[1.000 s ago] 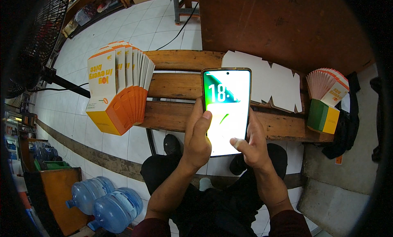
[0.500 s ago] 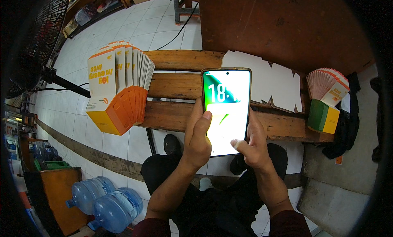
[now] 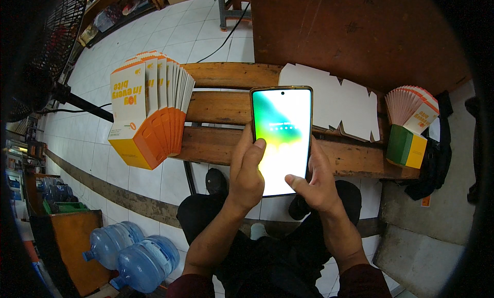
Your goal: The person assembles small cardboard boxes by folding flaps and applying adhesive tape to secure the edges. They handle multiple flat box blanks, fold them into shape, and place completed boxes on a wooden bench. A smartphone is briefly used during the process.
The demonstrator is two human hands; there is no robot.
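A smartphone [image 3: 282, 128] with a bright green, yellow and white screen is held upright over my lap. My left hand [image 3: 248, 169] grips its left edge, thumb lying along the frame. On the other side my right hand [image 3: 319, 182] holds the lower right edge, its thumb over the lower part of the screen. A row of small dots shows on the display. The fingers behind the phone are mostly hidden. Beyond the phone, flat white cardboard sheets [image 3: 339, 102] lie stacked on a slatted wooden bench [image 3: 221, 105].
Fanned orange and white folded cartons [image 3: 146, 113] sit at the bench's left end. A smaller fan of green, yellow and white cartons [image 3: 411, 125] is at its right end. Large blue water bottles [image 3: 146, 262] lie lower left, a standing fan [image 3: 59, 46] upper left. A brown board [image 3: 355, 30] rises behind.
The phone's screen has gone from a large clock display to a plain coloured one with a row of dots. The phone has shifted slightly left; both hands keep their hold.
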